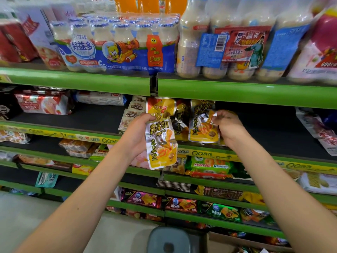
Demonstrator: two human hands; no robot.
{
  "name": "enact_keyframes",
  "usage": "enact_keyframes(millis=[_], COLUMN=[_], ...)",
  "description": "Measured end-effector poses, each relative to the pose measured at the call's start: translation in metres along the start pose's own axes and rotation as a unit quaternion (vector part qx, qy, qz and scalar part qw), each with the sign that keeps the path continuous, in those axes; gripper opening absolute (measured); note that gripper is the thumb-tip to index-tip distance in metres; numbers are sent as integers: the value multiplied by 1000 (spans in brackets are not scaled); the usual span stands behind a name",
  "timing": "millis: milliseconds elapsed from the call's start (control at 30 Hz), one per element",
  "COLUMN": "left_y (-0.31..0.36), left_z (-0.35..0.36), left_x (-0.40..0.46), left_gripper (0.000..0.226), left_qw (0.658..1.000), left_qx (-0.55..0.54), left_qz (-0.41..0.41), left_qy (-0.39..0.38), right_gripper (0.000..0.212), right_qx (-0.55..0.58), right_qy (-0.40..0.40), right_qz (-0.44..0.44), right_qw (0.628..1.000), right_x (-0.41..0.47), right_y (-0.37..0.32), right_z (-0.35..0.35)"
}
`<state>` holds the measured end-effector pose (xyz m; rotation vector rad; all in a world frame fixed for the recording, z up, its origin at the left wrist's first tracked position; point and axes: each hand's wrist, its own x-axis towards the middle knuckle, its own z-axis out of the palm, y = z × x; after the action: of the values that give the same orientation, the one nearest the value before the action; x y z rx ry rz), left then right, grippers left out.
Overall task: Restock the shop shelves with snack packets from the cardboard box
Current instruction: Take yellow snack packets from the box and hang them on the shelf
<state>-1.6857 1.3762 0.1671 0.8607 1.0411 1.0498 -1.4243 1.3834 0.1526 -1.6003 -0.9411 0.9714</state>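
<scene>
My left hand (140,132) grips a yellow and silver snack packet (161,136) by its left edge and holds it upright in front of the second green shelf. My right hand (227,125) pinches a second yellow packet (202,125) of the same kind, which stands on that shelf (273,136) beside another like packet (179,121). The cardboard box (242,242) lies at the bottom right, by the floor, with several packets showing inside.
The top shelf (80,79) carries packs of milk-drink bottles (116,44). Lower shelves hold crisp packets (180,205) and biscuits. A grey stool (168,240) stands below me. Bare black shelf surface lies right of my right hand and left of the packets.
</scene>
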Motion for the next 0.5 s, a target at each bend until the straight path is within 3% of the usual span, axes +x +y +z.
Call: enact_keyframes(millis=[100,233,400,500], left_y=[1,2,2,2], left_z=[1,2,7,17], left_x=[-3,-5,-3,2], left_gripper=[32,57,24,35], left_qw=[1000,1000,1000,1000], left_qx=[-15,-10,-13,21], left_qz=[-6,-10,-1,3], left_qy=[-7,-9,-6,6], right_gripper=[18,43,44,30], right_qx=[-16,-91,-267,-258], right_qy=[-11,-36,11,31], right_qz=[-8,-27,-118,-155], right_qw=[1000,995,956,953], right_x=[5,1,-12,-20], right_y=[-1,2,3,4], right_z=[5,3,-11,-22])
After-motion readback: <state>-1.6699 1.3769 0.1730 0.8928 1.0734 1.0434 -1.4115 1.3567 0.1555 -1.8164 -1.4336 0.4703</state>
